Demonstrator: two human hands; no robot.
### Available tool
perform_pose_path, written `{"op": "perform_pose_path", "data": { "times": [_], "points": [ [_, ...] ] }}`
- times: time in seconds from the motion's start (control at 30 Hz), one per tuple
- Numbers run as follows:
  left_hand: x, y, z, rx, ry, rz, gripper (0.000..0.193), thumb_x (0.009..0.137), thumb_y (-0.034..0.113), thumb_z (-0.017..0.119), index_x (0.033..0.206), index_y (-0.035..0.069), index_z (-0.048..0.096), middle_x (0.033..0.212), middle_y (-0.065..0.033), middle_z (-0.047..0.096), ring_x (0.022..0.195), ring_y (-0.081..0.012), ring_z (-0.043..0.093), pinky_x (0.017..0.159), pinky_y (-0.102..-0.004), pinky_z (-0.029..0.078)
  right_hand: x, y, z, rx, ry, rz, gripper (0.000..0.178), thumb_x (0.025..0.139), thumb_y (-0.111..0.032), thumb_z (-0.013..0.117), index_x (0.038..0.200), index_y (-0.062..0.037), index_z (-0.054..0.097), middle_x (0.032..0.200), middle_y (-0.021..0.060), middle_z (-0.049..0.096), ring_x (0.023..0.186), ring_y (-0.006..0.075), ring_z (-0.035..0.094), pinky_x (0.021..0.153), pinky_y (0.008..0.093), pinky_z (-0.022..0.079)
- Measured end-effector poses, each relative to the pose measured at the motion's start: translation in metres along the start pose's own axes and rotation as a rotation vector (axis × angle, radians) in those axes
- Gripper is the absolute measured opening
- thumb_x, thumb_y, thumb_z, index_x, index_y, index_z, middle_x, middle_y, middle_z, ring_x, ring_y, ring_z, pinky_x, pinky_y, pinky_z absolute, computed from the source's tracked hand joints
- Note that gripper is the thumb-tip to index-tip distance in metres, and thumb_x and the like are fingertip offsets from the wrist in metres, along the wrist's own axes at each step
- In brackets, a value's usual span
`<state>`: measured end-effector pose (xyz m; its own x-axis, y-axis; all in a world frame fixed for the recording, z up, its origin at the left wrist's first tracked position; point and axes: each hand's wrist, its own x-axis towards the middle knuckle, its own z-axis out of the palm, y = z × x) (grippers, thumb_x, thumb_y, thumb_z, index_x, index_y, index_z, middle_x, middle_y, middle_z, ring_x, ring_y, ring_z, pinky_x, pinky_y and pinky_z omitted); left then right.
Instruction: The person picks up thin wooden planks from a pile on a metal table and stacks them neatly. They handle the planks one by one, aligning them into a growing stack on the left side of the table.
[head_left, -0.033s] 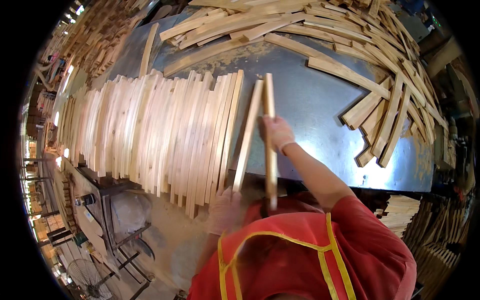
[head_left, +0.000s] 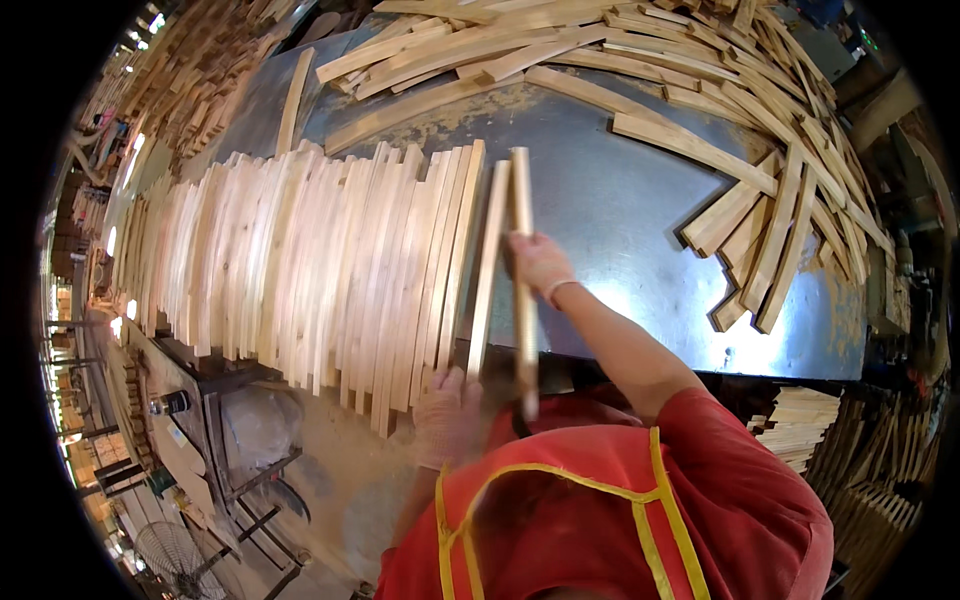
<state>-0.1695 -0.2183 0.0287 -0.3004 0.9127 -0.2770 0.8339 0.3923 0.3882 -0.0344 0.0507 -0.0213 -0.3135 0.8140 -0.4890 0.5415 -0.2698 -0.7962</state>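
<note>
A row of pale wooden strips lies side by side at the left, their ends jutting past the table's front edge. My right hand, in a light glove, is closed round a wooden strip, whose near end is blurred. Just left of it a second wooden strip leans at a slight slant, close to the row's right side. My left hand, also gloved, is closed at this strip's near end; its fingers are partly smeared.
The dark metal table carries a loose heap of wooden pieces along its far and right sides. Several crossed pieces lie at the right. At the lower left stand a dark metal frame and a fan.
Both strips have moved a little to the left, towards the row. My right hand has gone left with its strip; my left hand has hardly moved.
</note>
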Motion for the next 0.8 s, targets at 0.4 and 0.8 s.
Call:
{"op": "perform_pose_path", "data": {
  "times": [0.4,0.8],
  "points": [
    [0.055,-0.005,0.034,0.454,0.243,0.194,0.092,0.082,0.043,0.08,0.157,0.002,0.046,0.161,-0.0202,0.047,0.15,-0.0434,0.04,0.127,-0.057,0.029,-0.05,0.057,-0.255,-0.491,0.668,0.006,0.063,0.09,-0.044,0.072,0.136,-0.0016,0.063,0.129,0.026,0.07,0.115,0.0442,0.068,0.102,0.0509,0.054],
    [0.126,0.211,0.076,-0.131,-0.286,0.575,0.08,0.092,0.036,0.075,0.158,0.003,0.046,0.149,-0.0186,0.057,0.138,-0.0368,0.053,0.118,-0.0482,0.04,-0.148,0.192,-0.299,0.19,0.491,0.221,0.074,0.083,-0.021,0.078,0.153,-0.0069,0.056,0.134,0.0152,0.07,0.123,0.0291,0.066,0.109,0.0376,0.049]
  ]
}}
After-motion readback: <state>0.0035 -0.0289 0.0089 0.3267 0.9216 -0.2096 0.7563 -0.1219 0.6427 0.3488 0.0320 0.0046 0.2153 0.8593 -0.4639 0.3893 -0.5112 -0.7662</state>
